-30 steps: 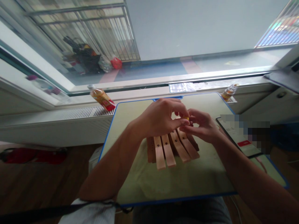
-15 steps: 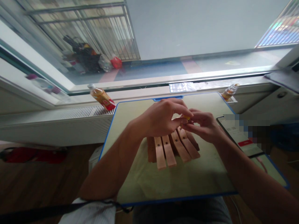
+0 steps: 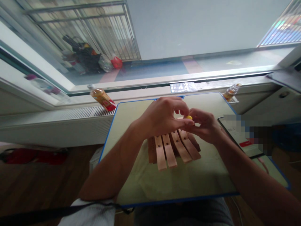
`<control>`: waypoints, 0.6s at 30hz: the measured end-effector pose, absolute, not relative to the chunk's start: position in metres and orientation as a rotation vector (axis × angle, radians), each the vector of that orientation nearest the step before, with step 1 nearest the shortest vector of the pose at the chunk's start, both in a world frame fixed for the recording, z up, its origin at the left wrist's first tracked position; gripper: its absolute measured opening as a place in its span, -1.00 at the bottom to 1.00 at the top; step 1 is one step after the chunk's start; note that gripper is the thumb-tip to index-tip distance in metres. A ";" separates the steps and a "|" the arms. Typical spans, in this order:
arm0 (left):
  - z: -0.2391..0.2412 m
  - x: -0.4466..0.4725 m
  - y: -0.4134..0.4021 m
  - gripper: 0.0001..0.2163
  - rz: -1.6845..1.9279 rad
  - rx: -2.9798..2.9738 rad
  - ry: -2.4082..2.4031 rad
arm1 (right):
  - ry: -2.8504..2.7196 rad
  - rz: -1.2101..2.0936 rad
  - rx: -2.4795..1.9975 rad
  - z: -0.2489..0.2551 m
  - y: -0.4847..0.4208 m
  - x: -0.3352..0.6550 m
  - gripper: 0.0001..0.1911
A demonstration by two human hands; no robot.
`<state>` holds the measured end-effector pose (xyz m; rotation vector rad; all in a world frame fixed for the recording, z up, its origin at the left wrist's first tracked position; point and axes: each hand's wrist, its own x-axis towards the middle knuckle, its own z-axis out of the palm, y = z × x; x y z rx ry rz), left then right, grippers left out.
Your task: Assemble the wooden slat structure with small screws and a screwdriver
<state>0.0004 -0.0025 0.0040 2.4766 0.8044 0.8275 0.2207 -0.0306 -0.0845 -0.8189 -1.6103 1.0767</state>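
Note:
A small yellow piece [image 3: 189, 117] shows between the fingertips of both hands; its kind is too small to make out. My left hand [image 3: 164, 114] reaches in from the left, thumb below the yellow piece and curled fingers at its upper side. From the right, my right hand [image 3: 204, 123] pinches at the same spot, its fingertips partly hidden by my left thumb. Just below both hands lies a wooden piece with several fanned slats [image 3: 171, 152], each with a dark screw or hole. My left hand covers its far end.
The pale folding table [image 3: 188, 182] has a blue rim. A tablet-like device [image 3: 235, 131] lies at its right, partly blurred out. Beyond the table stand a drink bottle [image 3: 102, 98] at left and a smaller bottle [image 3: 231, 92] at right, below the window.
My left fingers have curled and shifted slightly, showing more of the yellow piece. My right hand stays nearly in place, and the wooden slats have hardly moved.

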 end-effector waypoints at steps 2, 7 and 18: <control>0.003 0.001 -0.003 -0.87 0.834 2.477 0.811 | -1.600 1.076 -0.811 -0.086 -0.030 0.220 -0.65; 0.002 0.003 -0.004 -0.87 0.833 2.484 0.832 | -1.597 1.040 -0.834 -0.088 -0.030 0.220 -0.61; 0.005 0.003 -0.006 -0.91 0.793 2.478 0.826 | -1.721 0.963 -0.861 -0.077 -0.033 0.221 -0.72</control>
